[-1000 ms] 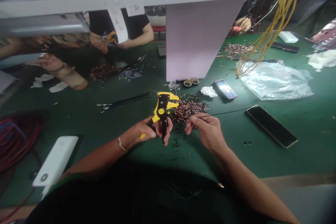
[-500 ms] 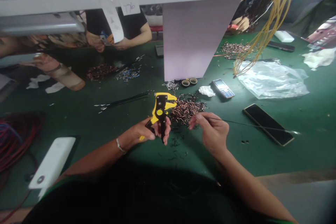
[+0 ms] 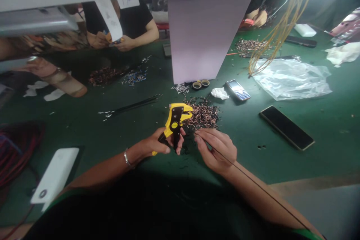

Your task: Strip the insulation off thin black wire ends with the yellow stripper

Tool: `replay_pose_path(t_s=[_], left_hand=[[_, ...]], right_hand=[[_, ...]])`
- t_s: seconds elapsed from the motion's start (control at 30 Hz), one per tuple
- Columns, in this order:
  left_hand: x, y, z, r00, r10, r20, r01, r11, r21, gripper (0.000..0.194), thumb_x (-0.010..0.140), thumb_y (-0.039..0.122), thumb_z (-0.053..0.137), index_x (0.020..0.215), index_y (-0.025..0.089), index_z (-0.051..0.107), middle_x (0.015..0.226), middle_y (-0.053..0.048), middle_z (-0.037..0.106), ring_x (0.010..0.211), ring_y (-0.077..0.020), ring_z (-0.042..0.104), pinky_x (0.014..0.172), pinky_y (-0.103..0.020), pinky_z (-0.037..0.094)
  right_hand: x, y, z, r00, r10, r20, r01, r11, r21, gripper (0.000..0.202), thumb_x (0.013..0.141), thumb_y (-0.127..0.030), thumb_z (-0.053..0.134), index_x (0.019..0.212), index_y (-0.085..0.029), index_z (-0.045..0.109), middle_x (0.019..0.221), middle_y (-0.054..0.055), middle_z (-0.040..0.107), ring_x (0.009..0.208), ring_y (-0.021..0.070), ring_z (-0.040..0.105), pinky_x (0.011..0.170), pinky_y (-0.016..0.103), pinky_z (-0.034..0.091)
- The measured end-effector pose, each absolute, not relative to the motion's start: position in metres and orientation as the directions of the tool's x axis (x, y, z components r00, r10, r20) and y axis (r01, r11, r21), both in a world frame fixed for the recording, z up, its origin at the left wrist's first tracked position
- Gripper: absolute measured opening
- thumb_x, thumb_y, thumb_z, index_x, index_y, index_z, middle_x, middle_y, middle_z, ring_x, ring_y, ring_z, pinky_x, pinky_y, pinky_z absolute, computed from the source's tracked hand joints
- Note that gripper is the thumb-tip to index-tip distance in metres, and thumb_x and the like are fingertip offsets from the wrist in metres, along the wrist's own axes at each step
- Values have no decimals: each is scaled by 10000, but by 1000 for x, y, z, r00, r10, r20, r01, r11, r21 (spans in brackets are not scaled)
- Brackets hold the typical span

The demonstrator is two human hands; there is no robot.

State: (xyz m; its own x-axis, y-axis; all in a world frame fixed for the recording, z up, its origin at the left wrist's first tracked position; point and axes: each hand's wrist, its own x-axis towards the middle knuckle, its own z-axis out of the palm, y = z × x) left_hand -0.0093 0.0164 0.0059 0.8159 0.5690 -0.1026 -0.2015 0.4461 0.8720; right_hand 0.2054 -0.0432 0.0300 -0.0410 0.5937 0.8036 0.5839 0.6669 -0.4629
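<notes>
- A paper label (image 3: 128, 0) is hanging beyond the clippings pile (image 3: 204, 114), leftward, its handwriting starting with "T", the rest unclear.
- The left hand (image 3: 158, 144) is clasping a yellow-and-black wire stripper (image 3: 174, 115) at the pile's left.
- The right hand (image 3: 219, 150) is pinching a dark wire (image 3: 253, 179) between thumb and fingertips, nearside of the pile.

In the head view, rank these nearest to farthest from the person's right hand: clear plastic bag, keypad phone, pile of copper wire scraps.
1. Pile of copper wire scraps: just beyond the right hand.
2. Keypad phone: farther back, slightly right.
3. Clear plastic bag: farthest, well right.
</notes>
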Motion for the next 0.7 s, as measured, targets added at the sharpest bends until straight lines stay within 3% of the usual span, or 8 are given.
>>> replay_pose_path(t_s=[0.4, 0.7], left_hand=[[-7, 14, 14, 759, 629, -166, -129, 395, 910, 460, 642, 134, 735, 1085, 122, 612, 805, -46, 671, 668, -175, 641, 678, -348, 536], [-11, 12, 2, 727, 682, -84, -102, 229, 968, 381, 792, 178, 713, 1149, 117, 593, 753, -30, 663, 594, -143, 628, 618, -316, 538]], right_hand=[[207, -41, 24, -202, 542, 816, 557, 748, -359, 289, 831, -51, 632, 1061, -216, 693, 828, 71, 781, 703, 210, 745, 641, 353, 654], [206, -39, 25, -222, 502, 836, 578, 758, -303, 243, 844, -44, 621, 1034, -188, 668, 800, 85, 765, 675, 202, 727, 624, 341, 652]])
